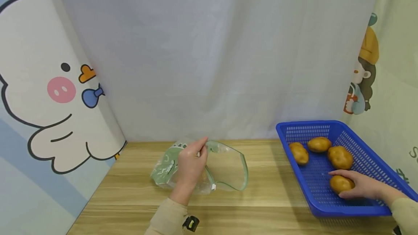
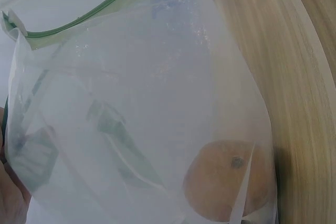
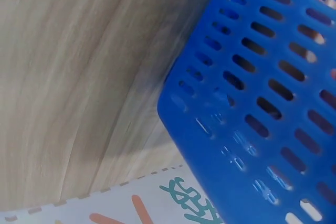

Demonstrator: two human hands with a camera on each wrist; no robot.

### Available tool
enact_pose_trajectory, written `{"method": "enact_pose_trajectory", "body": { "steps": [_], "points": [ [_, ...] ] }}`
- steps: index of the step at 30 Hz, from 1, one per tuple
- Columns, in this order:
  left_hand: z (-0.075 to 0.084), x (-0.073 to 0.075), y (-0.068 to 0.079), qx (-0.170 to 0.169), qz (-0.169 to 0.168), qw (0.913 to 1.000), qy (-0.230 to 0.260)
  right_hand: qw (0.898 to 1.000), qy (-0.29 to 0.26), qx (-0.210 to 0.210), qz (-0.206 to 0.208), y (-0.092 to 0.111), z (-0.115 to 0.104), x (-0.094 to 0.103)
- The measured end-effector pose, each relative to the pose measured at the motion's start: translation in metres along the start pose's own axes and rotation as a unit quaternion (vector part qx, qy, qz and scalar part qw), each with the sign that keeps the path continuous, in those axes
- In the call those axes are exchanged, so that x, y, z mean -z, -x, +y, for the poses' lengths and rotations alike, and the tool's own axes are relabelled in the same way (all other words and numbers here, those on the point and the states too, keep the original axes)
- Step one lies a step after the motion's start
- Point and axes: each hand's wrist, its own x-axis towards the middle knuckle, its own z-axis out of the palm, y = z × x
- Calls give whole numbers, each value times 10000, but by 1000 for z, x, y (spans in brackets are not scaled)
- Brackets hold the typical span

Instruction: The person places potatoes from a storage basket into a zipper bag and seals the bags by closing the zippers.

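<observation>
A clear zip bag (image 1: 163,171) with a green print and a green-edged mouth stands on the table, its mouth spread toward the right. My left hand (image 1: 191,164) pinches the bag's edge from above. Through the bag's side, the left wrist view shows a brownish potato (image 2: 220,182) at the bottom. My right hand (image 1: 365,185) reaches into the blue plastic basket (image 1: 352,211) and grips a potato (image 1: 339,184) between thumb and fingers. From the right wrist, the basket's slotted wall (image 3: 205,166) hides that hand's grip.
Three other potatoes lie in the basket: one at the left wall (image 1: 298,153), one at the back (image 1: 319,144) and one on the right (image 1: 340,157). A wood-grain table (image 1: 261,177) lies between bag and basket. A pale curtain (image 1: 209,64) hangs behind.
</observation>
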Motion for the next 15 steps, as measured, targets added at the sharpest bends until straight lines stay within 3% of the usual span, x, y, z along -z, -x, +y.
{"method": "enact_pose_trajectory", "body": {
  "steps": [5, 11, 15],
  "points": [
    [0, -1, 1, -6, 19, 10000, -72, 9996, -85, -178, 220, 2, -8, 1],
    [-2, -3, 1, -41, 34, 10000, -30, 9952, -199, -347, 893, 3, -20, 3],
    [-2, -3, 1, -40, 36, 10000, -2, 9918, -166, -165, 1254, 2, -28, 4]
  ]
}}
